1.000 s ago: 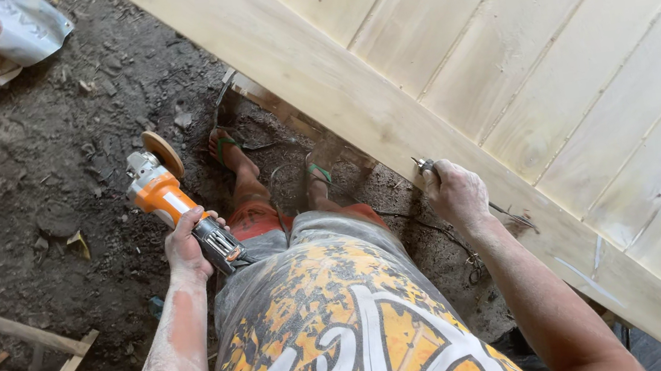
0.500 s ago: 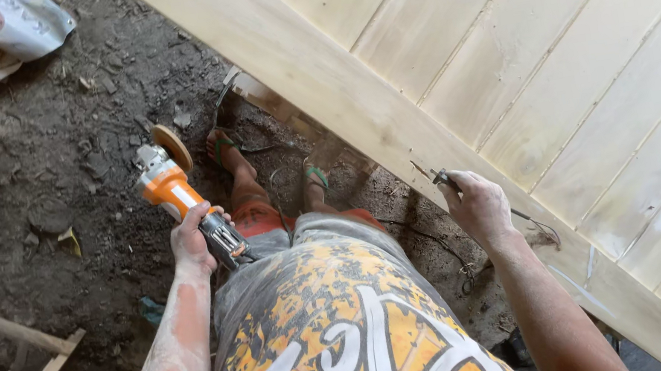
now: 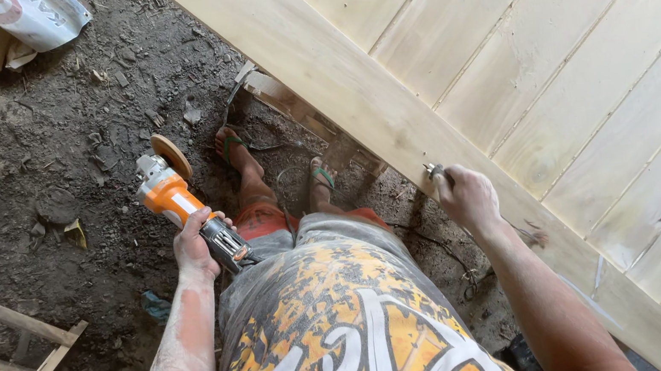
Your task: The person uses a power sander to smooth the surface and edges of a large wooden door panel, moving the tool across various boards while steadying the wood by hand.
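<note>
Below the camera, a person in a yellow, black and white printed shirt (image 3: pixel 351 329) stands on dark, littered dirt ground (image 3: pixel 41 149), with 2 hands at work. Nearest on the left, the dust-whitened left forearm angles down and forward, and the left hand (image 3: pixel 197 245) is clenched around the dark rear handle of an angle grinder (image 3: pixel 182 204). The grinder has an orange body, a grey metal head and a tan sanding disc (image 3: pixel 170 154) at its far end; it points away from the body, held above the ground and well apart from the woodwork. On the right, the bare right arm reaches forward to the edge of a large pale wooden panel (image 3: pixel 523 81), built of a broad frame board and narrower planks set diagonally across the view. The right hand (image 3: pixel 463 197) is closed around a small metal tool (image 3: pixel 434 169), whose tip shows just past the knuckles and lies against the frame board's edge; what kind of tool it is cannot be told. Beyond the shirt's hem, 2 feet in green-strapped sandals (image 3: pixel 231 143) stand just beside the panel's lower edge. Farther off, loose wooden slats (image 3: pixel 10 360) lie at lower left, and a white sack (image 3: pixel 35 16) rests at upper left.
</note>
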